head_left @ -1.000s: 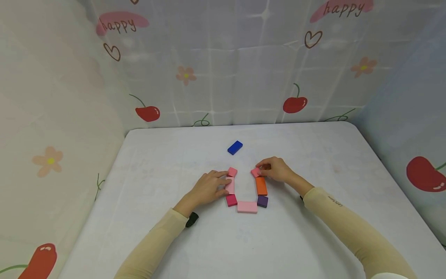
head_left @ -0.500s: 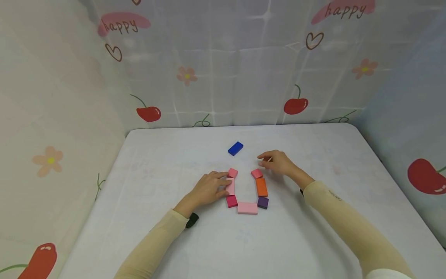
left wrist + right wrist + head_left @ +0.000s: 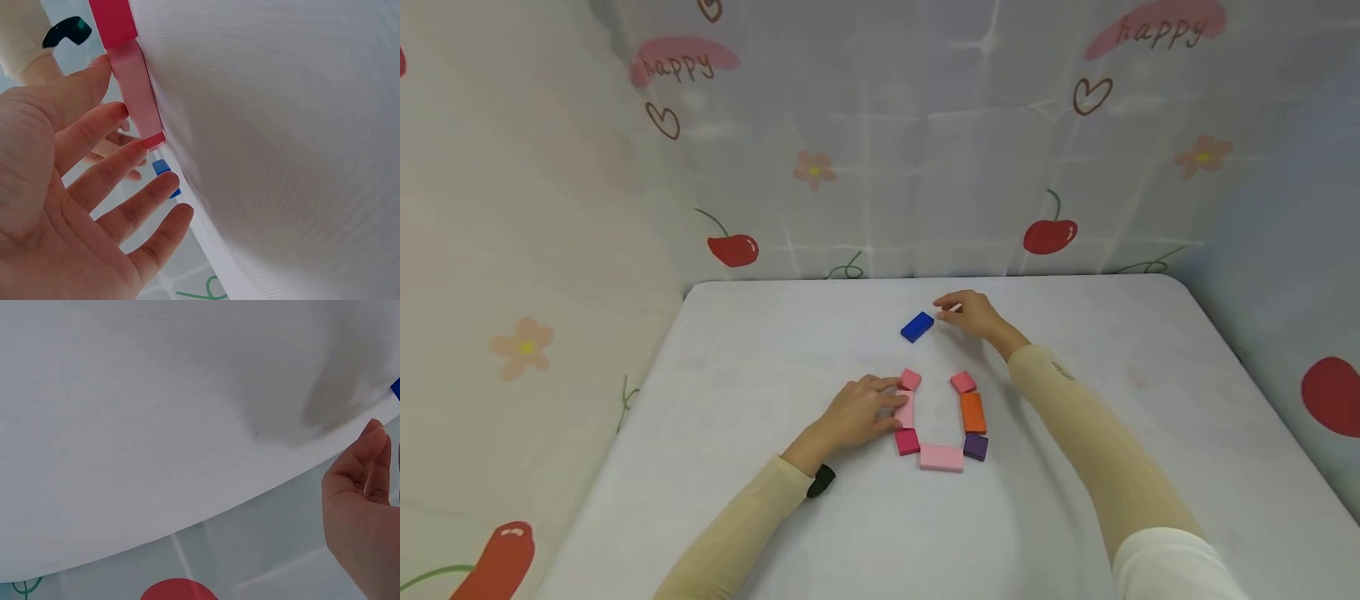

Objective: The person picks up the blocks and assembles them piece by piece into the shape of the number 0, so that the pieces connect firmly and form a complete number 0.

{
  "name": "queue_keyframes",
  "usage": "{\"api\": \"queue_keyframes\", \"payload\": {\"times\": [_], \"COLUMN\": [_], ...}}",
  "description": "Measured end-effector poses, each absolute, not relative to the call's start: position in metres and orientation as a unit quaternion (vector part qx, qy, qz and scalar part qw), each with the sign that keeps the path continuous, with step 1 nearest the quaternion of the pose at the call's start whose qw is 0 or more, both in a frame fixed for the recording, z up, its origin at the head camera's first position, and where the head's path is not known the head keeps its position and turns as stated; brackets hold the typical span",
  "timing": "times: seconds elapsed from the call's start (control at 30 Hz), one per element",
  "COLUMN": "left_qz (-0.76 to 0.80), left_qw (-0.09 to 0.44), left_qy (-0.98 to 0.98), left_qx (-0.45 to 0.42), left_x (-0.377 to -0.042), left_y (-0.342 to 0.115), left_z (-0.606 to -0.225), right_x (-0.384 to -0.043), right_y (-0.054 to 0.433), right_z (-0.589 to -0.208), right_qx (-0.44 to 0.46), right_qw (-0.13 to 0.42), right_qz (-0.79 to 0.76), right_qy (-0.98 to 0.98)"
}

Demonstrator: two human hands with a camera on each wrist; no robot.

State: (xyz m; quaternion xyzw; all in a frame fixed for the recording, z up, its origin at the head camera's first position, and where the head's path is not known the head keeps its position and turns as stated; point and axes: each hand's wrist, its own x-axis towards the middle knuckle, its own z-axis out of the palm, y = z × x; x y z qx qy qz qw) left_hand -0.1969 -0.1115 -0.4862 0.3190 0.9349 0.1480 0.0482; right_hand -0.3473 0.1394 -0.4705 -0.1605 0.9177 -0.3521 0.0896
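My left hand (image 3: pixel 853 412) lies beside the left side of a U-shaped outline of blocks, its fingers spread and fairly straight. Its thumb and fingertips touch the light pink block (image 3: pixel 134 94) and reach the small pink block (image 3: pixel 911 380) above it. A crimson block (image 3: pixel 907 442) sits below. At the back, my right hand (image 3: pixel 973 315) hovers just right of a blue block (image 3: pixel 917 327), holding nothing, its fingers loosely bent. In the right wrist view only a corner of the blue block (image 3: pixel 396 389) shows.
A second light pink block (image 3: pixel 942 457) forms the bottom of the outline. Up its right side run a purple block (image 3: pixel 976 447), an orange block (image 3: pixel 973 412) and another small pink block (image 3: pixel 963 382). A printed curtain (image 3: pixel 910 183) hangs behind the white table (image 3: pixel 760 350).
My right hand has let go of the small pink block on the right and moved back and left to the blue block. My left hand keeps its place by the blocks.
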Motion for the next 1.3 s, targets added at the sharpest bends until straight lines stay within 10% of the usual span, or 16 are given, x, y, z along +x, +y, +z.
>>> {"api": "queue_keyframes", "payload": {"times": [1.3], "left_qz": [0.122], "left_qw": [0.038], "left_qy": [0.936], "left_qx": [0.328], "left_x": [-0.197], "left_y": [-0.113], "left_z": [-0.486], "right_x": [-0.356], "right_y": [0.126], "right_z": [-0.489], "right_qx": [-0.184], "right_qw": [0.133], "right_qz": [-0.342], "right_qy": [0.912]}}
